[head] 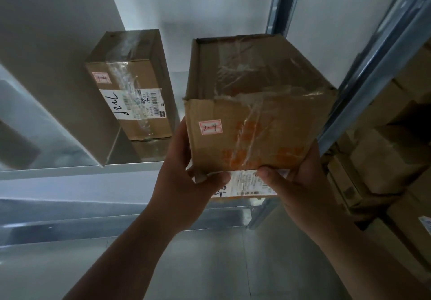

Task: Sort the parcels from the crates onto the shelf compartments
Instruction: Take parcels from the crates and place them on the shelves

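1. far left: grey divider (58,78) walling off the compartment; beyond it only blur, contents not to be told.
2. just right of the divider, inside the compartment: narrow box (130,99) standing on end, set back from the shelf edge (70,171), with a pink sticker (102,77) that seems to read "2-4".
3. left hand (184,171) gripping the parcel (254,113) at its lower left corner, thumb curled under the near edge, other fingers hidden behind.
4. parcel held tilted, far end inside that same compartment, right of the narrow box and apart from it, near end out past the shelf edge; own sticker (210,127) marked "2-4". cannot tell whether resting on the shelf yet.
5. right hand (300,190) gripping the lower right corner, thumb pressed under the near edge, fingers out of sight.
6. judged as the placing step, into the right compartment going by the stickers. next: sliding the parcel in level, clear of the narrow box and the post (363,90), then letting go.
7. right of the post: neighbouring bay packed with stacked boxes (382,159).
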